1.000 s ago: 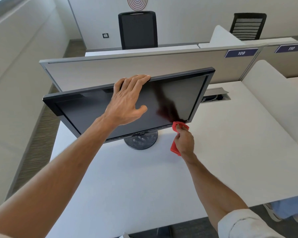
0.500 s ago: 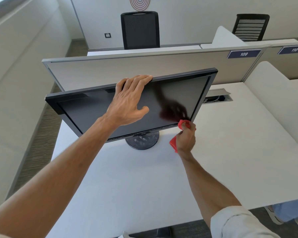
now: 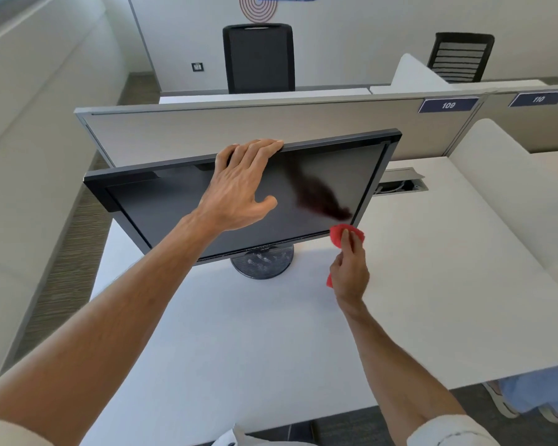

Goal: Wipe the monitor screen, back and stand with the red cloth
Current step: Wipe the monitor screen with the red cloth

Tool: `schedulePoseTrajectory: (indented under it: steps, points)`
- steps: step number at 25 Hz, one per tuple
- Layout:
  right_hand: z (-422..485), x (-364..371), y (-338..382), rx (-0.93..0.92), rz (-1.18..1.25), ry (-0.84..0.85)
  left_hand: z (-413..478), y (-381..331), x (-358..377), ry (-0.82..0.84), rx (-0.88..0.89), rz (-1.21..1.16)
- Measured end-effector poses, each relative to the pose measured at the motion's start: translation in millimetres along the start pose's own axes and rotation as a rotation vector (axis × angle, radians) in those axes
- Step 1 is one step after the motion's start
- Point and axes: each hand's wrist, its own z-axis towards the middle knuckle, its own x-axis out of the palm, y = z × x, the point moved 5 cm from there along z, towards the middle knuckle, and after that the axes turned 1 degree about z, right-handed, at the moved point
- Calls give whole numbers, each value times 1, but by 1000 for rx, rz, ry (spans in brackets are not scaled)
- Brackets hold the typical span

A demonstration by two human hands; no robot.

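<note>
The monitor stands on a white desk, near its far edge, with the dark screen tilted back and facing the viewer. Its round stand rests on the desk below the lower bezel, toward the middle of the panel. The left hand is open and lies over the upper middle of the monitor: the fingers hook over the top bezel, the palm sits against the screen, and the thumb points right across the glass. The right hand is closed around the red cloth, at the near right of the stand. The bunched upper end of the cloth sits at the lower right corner of the monitor, touching or just beside the bezel; contact cannot be confirmed. A small fold of the cloth shows below the hand on its left side. A dark reflection of the right arm lies across the right part of the screen. Behind the monitor runs a grey partition carrying a blue label marked 109 at its right end. To the right of the monitor, a cable port is set in the desk with its flap raised. Two black chairs stand beyond the partition, against the far wall.
</note>
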Motion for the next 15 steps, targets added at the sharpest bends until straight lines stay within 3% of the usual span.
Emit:
schedulePoseTrajectory:
  steps: [2,8,15]
  points:
    - [6,0,-6,100,25,-57,-1,-2,1,3,-3,0]
    - [11,28,33,20,-74,160,0,0,-4,49,-9,-7]
    - [-31,48,77,-428,-134,304,1,-1,-3,47,-8,-19]
